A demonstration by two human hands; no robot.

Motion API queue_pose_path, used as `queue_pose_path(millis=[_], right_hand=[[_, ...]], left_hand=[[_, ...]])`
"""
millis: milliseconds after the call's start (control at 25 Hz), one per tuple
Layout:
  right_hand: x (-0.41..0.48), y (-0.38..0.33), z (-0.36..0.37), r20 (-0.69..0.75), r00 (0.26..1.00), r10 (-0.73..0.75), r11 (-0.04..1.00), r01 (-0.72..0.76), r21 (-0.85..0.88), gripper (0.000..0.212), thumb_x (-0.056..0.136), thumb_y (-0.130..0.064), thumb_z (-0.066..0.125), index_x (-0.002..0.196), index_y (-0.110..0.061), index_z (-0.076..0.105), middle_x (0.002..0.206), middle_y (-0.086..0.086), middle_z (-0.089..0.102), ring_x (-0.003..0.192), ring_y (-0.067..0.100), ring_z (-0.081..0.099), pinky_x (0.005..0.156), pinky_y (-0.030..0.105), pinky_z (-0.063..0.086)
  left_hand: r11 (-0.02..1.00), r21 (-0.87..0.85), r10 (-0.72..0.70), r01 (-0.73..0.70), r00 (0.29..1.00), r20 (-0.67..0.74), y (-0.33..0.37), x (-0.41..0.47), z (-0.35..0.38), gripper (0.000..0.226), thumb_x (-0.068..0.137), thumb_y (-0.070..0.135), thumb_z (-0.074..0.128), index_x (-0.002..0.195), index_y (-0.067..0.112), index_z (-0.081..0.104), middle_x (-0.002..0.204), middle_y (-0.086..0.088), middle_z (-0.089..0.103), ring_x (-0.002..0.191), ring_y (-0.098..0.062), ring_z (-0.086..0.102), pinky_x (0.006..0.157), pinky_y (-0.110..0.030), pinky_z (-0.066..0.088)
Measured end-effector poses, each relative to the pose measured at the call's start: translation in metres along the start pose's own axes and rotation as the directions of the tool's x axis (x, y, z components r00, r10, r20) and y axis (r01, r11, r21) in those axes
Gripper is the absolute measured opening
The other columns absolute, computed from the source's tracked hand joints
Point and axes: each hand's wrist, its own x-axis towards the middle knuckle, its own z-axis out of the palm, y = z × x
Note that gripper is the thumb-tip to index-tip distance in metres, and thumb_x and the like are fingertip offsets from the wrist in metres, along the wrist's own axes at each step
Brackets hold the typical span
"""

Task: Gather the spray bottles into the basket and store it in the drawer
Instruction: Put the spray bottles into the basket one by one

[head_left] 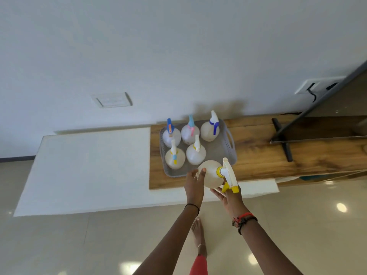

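Held bottle [208, 173]: tilted on its side over the basket's near edge; yellow nozzle toward the person
Left grip [193, 183]: thumb and fingers clasped the bottle's base
Right grip [228, 197]: palm up, fingers flat beneath its neck; unclenched
Basket [228, 139]: grey, on the wooden worktop [278, 155]; five upright bottles [195, 155] stood inside

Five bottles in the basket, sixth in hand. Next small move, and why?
Probably tip the sixth bottle upright and lower it into the free front-right spot of the basket. The left hand and right hand hold it on its side just over that corner, and the five other bottles stand upright in the remaining places.
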Motion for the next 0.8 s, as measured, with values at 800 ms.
queue_pose_path(millis=[800], right_hand=[[0.142,-0.072,0.031,-0.192,0.975,0.114,0.972,-0.149,-0.182,0.044,0.095,-0.024,0.052,0.136,-0.009,0.049,0.125,0.021,0.054,0.117,0.038,0.056,0.084,0.049,0.055]], left_hand=[[0.965,-0.162,-0.208,0.206,0.978,0.007,-0.009,0.127,0.117,0.042,0.099,0.028,0.046,0.138,0.014,0.037,0.138,-0.009,0.048,0.124,-0.025,0.049,0.106,-0.040,0.043]])
